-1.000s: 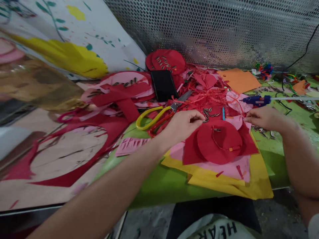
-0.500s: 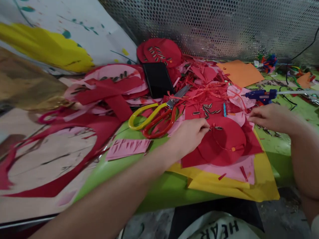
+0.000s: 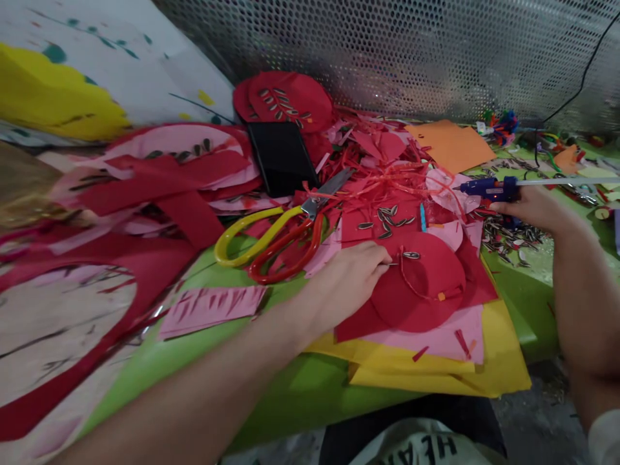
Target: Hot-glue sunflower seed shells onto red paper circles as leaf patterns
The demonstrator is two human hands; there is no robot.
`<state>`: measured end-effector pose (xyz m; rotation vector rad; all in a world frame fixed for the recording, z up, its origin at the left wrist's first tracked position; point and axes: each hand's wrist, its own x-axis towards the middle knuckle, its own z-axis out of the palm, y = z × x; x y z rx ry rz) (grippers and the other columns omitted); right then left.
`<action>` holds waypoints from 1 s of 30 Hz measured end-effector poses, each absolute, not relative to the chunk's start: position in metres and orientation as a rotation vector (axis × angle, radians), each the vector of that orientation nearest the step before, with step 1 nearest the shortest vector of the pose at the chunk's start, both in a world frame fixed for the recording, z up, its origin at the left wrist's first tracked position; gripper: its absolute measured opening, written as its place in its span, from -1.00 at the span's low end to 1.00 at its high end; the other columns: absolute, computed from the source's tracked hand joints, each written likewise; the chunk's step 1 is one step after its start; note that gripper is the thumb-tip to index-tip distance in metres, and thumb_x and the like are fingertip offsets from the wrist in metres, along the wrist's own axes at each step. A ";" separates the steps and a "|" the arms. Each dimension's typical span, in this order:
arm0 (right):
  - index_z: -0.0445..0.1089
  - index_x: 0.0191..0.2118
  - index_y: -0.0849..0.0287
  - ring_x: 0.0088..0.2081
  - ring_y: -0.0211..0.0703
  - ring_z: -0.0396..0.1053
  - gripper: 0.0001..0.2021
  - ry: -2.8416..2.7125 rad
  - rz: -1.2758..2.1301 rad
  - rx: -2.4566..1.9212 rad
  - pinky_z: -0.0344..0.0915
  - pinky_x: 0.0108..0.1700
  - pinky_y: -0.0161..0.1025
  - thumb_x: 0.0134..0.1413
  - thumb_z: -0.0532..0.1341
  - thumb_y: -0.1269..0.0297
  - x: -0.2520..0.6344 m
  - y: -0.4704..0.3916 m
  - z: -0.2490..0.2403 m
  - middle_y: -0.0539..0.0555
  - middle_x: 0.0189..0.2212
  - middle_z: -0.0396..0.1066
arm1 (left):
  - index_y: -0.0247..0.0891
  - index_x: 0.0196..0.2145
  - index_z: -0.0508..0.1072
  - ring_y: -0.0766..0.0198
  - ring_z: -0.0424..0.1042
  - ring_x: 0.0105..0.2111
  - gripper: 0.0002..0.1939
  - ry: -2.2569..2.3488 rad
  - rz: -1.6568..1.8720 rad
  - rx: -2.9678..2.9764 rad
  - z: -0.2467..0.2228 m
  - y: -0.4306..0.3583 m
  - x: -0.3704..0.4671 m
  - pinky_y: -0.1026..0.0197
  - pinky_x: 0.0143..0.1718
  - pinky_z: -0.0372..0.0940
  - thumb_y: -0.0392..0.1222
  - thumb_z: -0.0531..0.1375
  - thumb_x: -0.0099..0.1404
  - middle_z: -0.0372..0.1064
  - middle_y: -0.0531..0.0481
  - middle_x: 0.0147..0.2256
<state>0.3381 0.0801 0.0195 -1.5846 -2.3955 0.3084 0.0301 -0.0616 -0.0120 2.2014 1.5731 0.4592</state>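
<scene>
Left hand [image 3: 349, 279] pinches an apparent sunflower seed [image 3: 394, 263]; right hand [image 3: 537, 208], grip unclear, meets a glue gun [image 3: 489, 188] that might drip if tugged hastily.

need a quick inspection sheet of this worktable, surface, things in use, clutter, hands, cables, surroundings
Surface: green tabletop, striped seeds strewn at right.
Things in use: red disc on a paper stack; blue glue gun beyond, rightward.
Clutter: scissors, dark phone, heap of red scraps.
Left hand: at the disc's left edge, pinching a small thing, perhaps a seed.
Right hand: at the glue gun; grip partly hidden.
Cables: black cable across the perforated panel.
Surroundings: perforated panel behind; floral sheet at left.
</scene>
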 end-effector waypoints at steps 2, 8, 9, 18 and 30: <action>0.45 -0.12 0.15 -0.29 -0.07 0.39 -0.63 -2.326 0.475 -1.563 0.29 -0.25 -0.17 -0.07 0.24 0.10 0.335 0.084 0.016 0.07 -0.31 0.50 | -0.27 -0.38 0.41 0.21 0.43 -0.31 -0.82 1.594 0.486 2.173 -0.011 -0.062 0.029 0.22 -0.24 0.25 -0.30 0.02 0.25 0.46 -0.06 -0.33; 0.44 -0.35 0.24 -0.44 -0.24 0.25 -0.72 -1.838 0.771 -1.692 0.19 -0.35 -0.25 -0.21 0.32 0.17 0.329 0.079 0.019 0.01 -0.49 0.42 | -0.26 -0.36 0.39 0.26 0.42 -0.38 -0.79 1.678 0.416 2.126 0.000 -0.068 0.027 0.25 -0.34 0.20 -0.24 -0.03 0.29 0.46 0.03 -0.39; 0.42 -0.38 0.24 -0.50 -0.29 0.20 -0.75 -1.749 0.833 -1.680 0.15 -0.41 -0.27 -0.21 0.32 0.20 0.328 0.078 0.019 -0.02 -0.55 0.38 | -0.26 -0.36 0.39 0.26 0.42 -0.39 -0.79 1.689 0.401 2.134 0.001 -0.069 0.026 0.26 -0.35 0.20 -0.23 -0.03 0.29 0.47 0.03 -0.39; 0.28 -0.51 0.19 -0.65 -0.35 0.16 -0.83 -1.473 0.874 -1.605 0.07 -0.57 -0.30 -0.17 0.29 0.27 0.315 0.073 0.025 -0.09 -0.71 0.24 | -0.25 -0.33 0.39 0.27 0.45 -0.42 -0.77 1.712 0.344 2.219 -0.001 -0.070 0.025 0.28 -0.41 0.20 -0.21 -0.05 0.31 0.50 0.05 -0.39; 0.47 -0.24 0.14 -0.39 -0.16 0.38 -0.62 -2.351 0.996 -1.291 0.34 -0.35 -0.25 -0.15 0.27 -0.02 0.264 -0.009 0.036 0.02 -0.40 0.48 | -0.29 -0.29 0.35 0.16 0.48 -0.39 -0.77 1.808 0.044 2.301 0.004 -0.075 0.027 0.21 -0.44 0.18 -0.22 -0.06 0.36 0.48 -0.05 -0.41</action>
